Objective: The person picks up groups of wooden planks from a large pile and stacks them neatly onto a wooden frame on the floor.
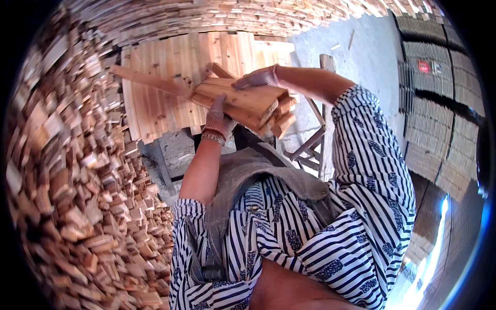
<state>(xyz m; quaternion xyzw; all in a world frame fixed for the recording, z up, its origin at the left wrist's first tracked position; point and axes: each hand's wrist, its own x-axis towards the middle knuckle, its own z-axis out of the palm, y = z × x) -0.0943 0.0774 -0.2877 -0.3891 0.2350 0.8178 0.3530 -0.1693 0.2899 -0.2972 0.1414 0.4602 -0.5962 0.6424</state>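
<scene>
Between gloved fingers [221, 106]: wood slats [248, 103].

A huge heap of small wood offcuts [77, 196] fills the whole side to the left of the fingers and curves round above them. Just beyond and under the fingers lies a desk [170, 77] of pale planks. To their right stands a wooden frame [312, 142] on a grey concrete floor [361, 51]. Far right, tall stacks of boards [439, 103] line the edge.
</scene>
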